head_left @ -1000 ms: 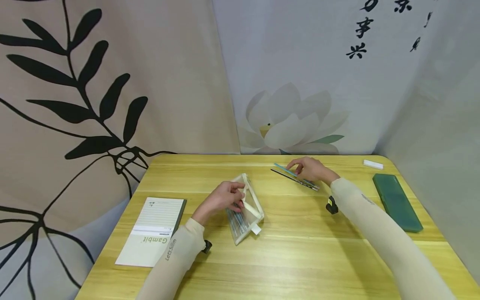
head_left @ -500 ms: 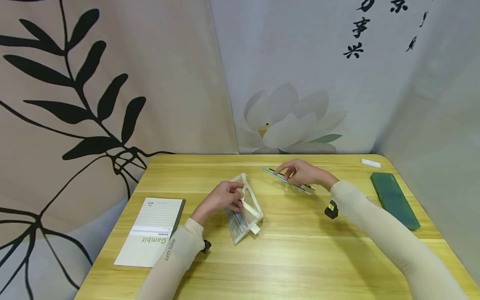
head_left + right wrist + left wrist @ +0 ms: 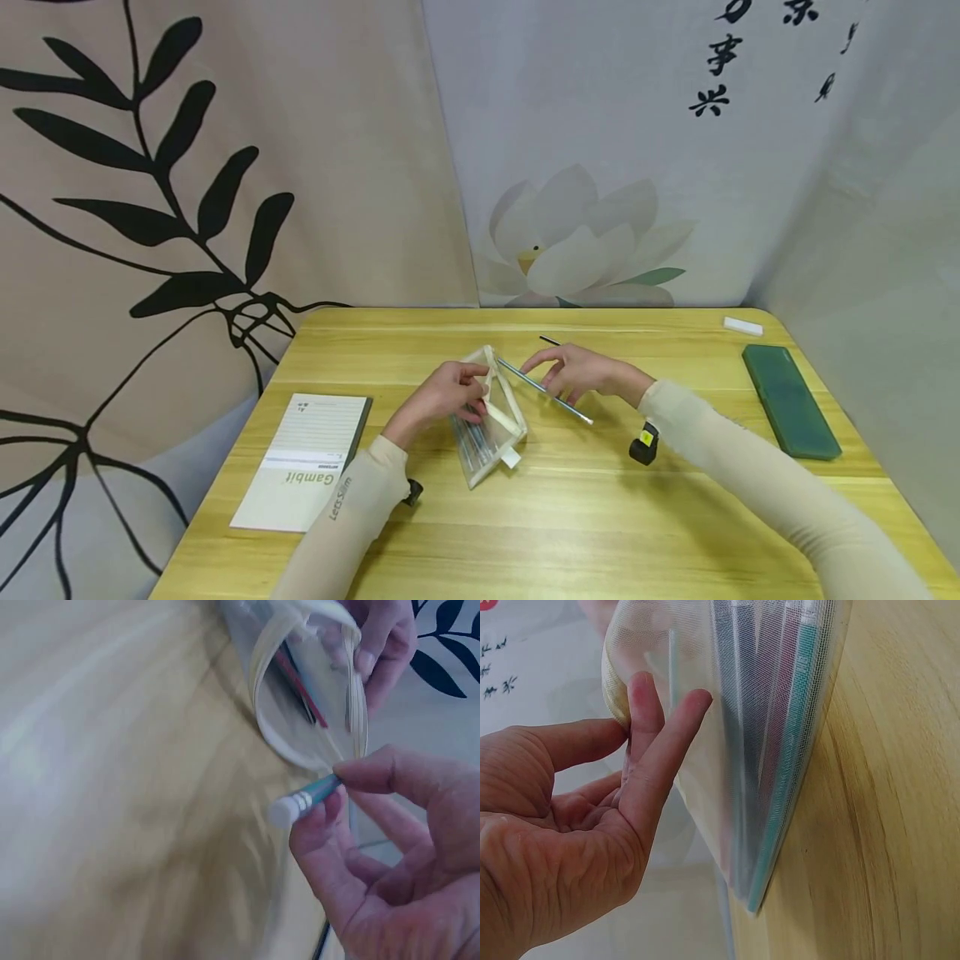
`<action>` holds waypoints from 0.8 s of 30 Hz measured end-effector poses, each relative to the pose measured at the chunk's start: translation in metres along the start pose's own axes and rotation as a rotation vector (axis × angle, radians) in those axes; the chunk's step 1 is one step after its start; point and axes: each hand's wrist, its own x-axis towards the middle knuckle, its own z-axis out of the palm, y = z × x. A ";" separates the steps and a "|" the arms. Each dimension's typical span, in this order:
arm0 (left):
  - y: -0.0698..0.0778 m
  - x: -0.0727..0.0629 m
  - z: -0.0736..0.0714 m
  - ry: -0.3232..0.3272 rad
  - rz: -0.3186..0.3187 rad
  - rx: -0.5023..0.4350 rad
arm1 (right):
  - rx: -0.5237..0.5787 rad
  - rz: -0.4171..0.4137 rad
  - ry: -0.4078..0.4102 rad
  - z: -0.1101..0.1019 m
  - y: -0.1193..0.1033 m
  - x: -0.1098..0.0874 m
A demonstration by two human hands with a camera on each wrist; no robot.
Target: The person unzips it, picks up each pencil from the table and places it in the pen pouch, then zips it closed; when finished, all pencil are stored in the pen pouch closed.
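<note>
A see-through mesh pencil case (image 3: pixel 480 457) with cream edging lies in the middle of the table, its mouth held open. My left hand (image 3: pixel 444 393) pinches the edge of that mouth between thumb and fingers. Several pencils (image 3: pixel 799 697) show through the mesh in the left wrist view. Just right of the case, my right hand (image 3: pixel 581 372) pinches a blue pencil (image 3: pixel 517 372) near its white eraser end. Its far end is at the case's opening, and in the right wrist view it points into the mouth. A dark pencil (image 3: pixel 550 340) lies behind the right hand, mostly hidden.
A notebook (image 3: pixel 288 492) lies to the left of the case. Over at the right are a dark green oblong case (image 3: pixel 792 403) and a small white block (image 3: pixel 742 326) near the back edge. A curtain-like backdrop stands behind the table.
My right hand has picked up the blue pencil from beside the dark one and brought it left and nearer, up to the case. The left hand stays put on the case.
</note>
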 end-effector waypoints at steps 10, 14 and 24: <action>0.003 0.001 0.002 0.001 -0.002 0.014 | 0.138 0.065 -0.039 0.021 -0.003 0.014; 0.005 0.000 0.003 -0.008 -0.003 0.021 | 0.180 0.081 -0.046 0.029 -0.005 0.018; 0.004 0.002 0.007 -0.031 -0.007 0.007 | 0.291 0.090 -0.017 0.042 -0.009 0.028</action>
